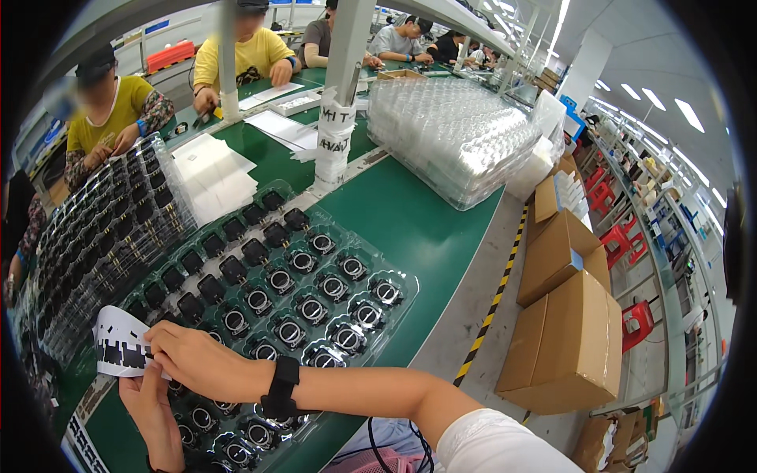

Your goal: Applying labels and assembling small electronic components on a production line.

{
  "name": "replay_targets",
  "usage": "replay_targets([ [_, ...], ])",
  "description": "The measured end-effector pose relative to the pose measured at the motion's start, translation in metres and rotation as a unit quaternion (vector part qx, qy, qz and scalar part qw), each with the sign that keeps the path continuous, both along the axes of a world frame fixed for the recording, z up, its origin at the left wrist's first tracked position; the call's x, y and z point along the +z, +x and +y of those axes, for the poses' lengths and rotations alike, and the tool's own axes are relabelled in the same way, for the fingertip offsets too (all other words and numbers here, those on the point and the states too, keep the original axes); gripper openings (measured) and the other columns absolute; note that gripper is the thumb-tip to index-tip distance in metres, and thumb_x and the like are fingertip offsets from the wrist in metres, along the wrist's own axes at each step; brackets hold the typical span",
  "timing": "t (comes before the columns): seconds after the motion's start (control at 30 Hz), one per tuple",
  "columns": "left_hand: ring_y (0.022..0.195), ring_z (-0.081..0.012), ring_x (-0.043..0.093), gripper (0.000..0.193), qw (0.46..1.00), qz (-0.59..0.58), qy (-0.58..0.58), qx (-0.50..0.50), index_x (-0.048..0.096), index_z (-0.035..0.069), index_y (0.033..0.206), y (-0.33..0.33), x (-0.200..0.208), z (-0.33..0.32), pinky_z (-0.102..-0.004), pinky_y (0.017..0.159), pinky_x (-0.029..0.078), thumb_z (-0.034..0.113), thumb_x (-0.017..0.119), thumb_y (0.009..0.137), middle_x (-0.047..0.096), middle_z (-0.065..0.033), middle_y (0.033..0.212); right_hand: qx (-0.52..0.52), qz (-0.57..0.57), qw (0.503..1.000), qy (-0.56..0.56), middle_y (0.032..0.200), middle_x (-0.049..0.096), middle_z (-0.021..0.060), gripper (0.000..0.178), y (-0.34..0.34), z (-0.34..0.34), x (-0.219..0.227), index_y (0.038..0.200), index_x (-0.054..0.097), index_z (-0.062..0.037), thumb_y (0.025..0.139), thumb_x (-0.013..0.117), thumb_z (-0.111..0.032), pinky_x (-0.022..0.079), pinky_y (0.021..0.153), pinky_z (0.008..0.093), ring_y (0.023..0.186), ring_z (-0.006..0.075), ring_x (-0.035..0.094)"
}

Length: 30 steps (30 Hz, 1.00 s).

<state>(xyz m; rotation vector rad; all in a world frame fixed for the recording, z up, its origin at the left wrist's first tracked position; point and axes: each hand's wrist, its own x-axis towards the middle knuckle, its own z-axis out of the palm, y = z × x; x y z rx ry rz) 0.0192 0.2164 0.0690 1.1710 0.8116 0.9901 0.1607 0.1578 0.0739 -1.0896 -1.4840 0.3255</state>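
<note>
A curled white sheet carrying black die-cut stickers is pinched at its lower edge by my left hand, at the lower left. Bent over it is my right hand, with thumb and forefinger closed at the sheet's right edge, by the black pieces; what lies between those fingertips is too small to make out. Beneath both hands spreads a clear plastic tray. Its nearer pockets hold small black parts with silver rings, and its farther rows hold plain black square parts. My forearm covers some pockets.
Stacked filled trays rise at the left, beside white sheets. A wrapped post stands ahead, with stacked empty clear trays beyond it. Cardboard boxes are on the floor at right. Co-workers sit across the green table.
</note>
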Motion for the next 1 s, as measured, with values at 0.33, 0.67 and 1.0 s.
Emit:
replay_targets([
  [0.33, 0.093, -0.0127, 0.058, 0.033, 0.999, 0.016, -0.033, -0.007, 0.047, -0.001, 0.115, 0.004, -0.006, 0.002, -0.0242, 0.077, 0.049, 0.001, 0.056, 0.084, 0.057, -0.0071, 0.107, -0.042, 0.027, 0.998, -0.033, 0.094, 0.056, 0.0179, 0.009, 0.006, 0.001, -0.006, 0.089, 0.050, 0.0048, 0.082, 0.052, -0.002, 0.047, 0.067, 0.0367, 0.079, 0.0356, 0.056],
  [0.67, 0.084, -0.0114, 0.061, 0.022, 0.997, -0.031, -0.052, -0.051, 0.059, -0.002, 0.103, 0.019, 0.000, -0.009, -0.0237, 0.070, 0.050, 0.001, 0.060, 0.082, 0.064, -0.0056, 0.096, -0.083, 0.112, 0.971, -0.194, 0.081, 0.059, 0.0013, 0.009, 0.020, -0.007, -0.004, 0.093, 0.056, -0.0011, 0.090, 0.053, -0.009, 0.044, 0.064, 0.0215, 0.073, 0.0069, 0.053],
  [1.0, 0.093, -0.0182, 0.063, 0.025, 0.990, -0.076, -0.072, -0.098, 0.053, -0.003, 0.111, 0.003, 0.008, -0.008, -0.0308, 0.083, 0.053, 0.006, 0.056, 0.088, 0.061, -0.0106, 0.106, -0.058, 0.125, 0.970, -0.198, 0.088, 0.060, 0.0009, 0.013, 0.010, 0.001, 0.003, 0.092, 0.057, -0.0018, 0.092, 0.050, -0.013, 0.045, 0.068, 0.0214, 0.077, 0.0059, 0.053],
])
